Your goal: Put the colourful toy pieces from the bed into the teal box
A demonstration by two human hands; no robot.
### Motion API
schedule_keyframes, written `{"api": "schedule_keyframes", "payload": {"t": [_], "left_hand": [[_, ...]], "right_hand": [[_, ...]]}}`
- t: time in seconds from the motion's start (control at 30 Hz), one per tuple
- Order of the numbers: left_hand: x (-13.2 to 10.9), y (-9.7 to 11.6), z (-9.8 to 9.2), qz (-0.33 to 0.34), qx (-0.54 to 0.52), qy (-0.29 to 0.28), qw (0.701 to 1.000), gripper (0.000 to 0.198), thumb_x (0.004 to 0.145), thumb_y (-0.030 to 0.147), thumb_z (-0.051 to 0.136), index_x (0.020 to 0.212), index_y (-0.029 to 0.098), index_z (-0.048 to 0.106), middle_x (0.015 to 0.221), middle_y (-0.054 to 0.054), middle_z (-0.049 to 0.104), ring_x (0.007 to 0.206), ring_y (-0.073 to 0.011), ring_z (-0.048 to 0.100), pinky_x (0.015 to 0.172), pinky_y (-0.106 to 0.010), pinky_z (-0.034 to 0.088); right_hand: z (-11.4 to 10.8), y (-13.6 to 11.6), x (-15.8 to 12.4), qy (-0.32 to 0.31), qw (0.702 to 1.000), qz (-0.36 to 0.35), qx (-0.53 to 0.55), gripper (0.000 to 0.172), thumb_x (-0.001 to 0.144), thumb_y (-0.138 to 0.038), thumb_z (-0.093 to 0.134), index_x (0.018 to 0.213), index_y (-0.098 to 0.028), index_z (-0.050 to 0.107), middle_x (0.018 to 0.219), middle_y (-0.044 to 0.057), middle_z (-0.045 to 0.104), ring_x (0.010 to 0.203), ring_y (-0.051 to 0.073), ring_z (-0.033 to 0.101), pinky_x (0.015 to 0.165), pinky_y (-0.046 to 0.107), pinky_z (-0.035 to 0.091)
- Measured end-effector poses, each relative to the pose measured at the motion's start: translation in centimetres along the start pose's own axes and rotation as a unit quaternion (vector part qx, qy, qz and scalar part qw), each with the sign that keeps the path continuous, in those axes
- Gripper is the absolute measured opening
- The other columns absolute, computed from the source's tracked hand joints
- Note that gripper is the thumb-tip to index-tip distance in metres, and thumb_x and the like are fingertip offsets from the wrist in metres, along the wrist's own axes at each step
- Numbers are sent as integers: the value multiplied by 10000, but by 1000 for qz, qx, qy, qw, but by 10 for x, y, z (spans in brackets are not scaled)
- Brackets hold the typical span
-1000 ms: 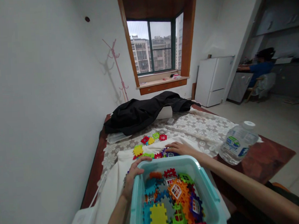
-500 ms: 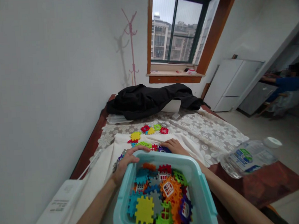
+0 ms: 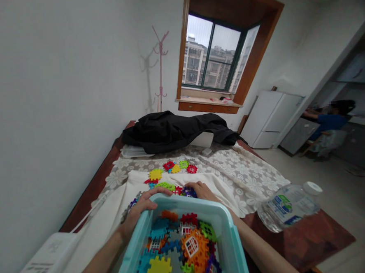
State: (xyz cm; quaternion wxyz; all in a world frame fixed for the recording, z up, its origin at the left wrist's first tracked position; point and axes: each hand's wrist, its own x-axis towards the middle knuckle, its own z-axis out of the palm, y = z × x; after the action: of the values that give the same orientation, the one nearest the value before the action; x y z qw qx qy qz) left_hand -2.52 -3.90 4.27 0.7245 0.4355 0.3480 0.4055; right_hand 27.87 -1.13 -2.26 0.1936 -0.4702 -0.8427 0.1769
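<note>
A light blue plastic basket (image 3: pixel 234 232) sits close to me, filled with toothed plastic building blocks such as a yellow square (image 3: pixel 159 271) and an orange block with a white window (image 3: pixel 193 246). My left hand (image 3: pixel 142 207) grips its far left corner, thumb and fingers over the rim. Just past the far rim, the fingers of my right hand (image 3: pixel 202 191) curl over a purple building block (image 3: pixel 189 192), partly covering it. Beside that block lie red and green blocks (image 3: pixel 166 186). Farther off on the cloth are a yellow block (image 3: pixel 155 174) and a red block (image 3: pixel 192 169).
A clear bottle (image 3: pixel 287 208) with a white cap stands tilted in view at right on the table. A white box (image 3: pixel 42 264) lies at left. Black clothing (image 3: pixel 172 131) covers the table's far end. Another person (image 3: pixel 330 121) sits in the background at right.
My view has shifted, so the basket, blocks and bottle appear lower and farther left. Both hands keep about the same places relative to the basket and the purple block.
</note>
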Motion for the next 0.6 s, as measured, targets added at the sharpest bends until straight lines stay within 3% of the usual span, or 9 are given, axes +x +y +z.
{"api": "schedule_keyframes", "payload": {"t": [0.07,0.17,0.27,0.37,0.5,0.6], "left_hand": [[-1,1,1,6,0,4,1000,425,710,283,705,1120,199,778,1140,-82,747,962,-311,678,841,-359,531],[-1,0,1,13,-2,4,1000,414,685,285,713,1083,204,795,1175,-79,745,979,-315,675,777,-333,531],[-1,-1,1,9,-18,-16,1000,433,675,292,707,1092,213,790,1120,-66,757,854,-277,681,725,-326,525],[-2,0,3,0,-22,-18,1000,439,691,296,706,1117,218,777,1044,-57,764,798,-258,679,745,-335,532],[-5,3,5,-2,-16,3,1000,419,685,305,717,1090,220,781,1088,-57,751,892,-280,679,774,-337,540],[-5,4,4,5,-5,12,1000,392,684,304,730,1063,223,787,1176,-64,736,992,-313,673,819,-355,547]], "right_hand": [[4,3,1,15,1000,-5,-3,680,874,-419,725,1471,-379,403,1380,96,617,1244,393,573,1111,514,438],[10,10,6,23,1000,-14,-12,829,813,-388,767,1524,-382,341,1394,124,611,1259,422,577,1114,544,433],[17,19,12,-7,999,-1,-40,891,833,-410,722,1593,-418,256,1457,122,582,1261,431,595,1054,536,484],[23,27,16,-37,996,19,-79,864,832,-458,689,1589,-462,273,1455,87,594,1218,419,632,981,499,530],[30,34,20,-32,995,25,-94,865,782,-509,689,1544,-565,283,1330,27,686,1144,416,666,932,509,540],[31,34,20,-29,994,27,-102,865,783,-543,643,1557,-561,257,1303,26,710,1115,424,673,920,527,536]]}}
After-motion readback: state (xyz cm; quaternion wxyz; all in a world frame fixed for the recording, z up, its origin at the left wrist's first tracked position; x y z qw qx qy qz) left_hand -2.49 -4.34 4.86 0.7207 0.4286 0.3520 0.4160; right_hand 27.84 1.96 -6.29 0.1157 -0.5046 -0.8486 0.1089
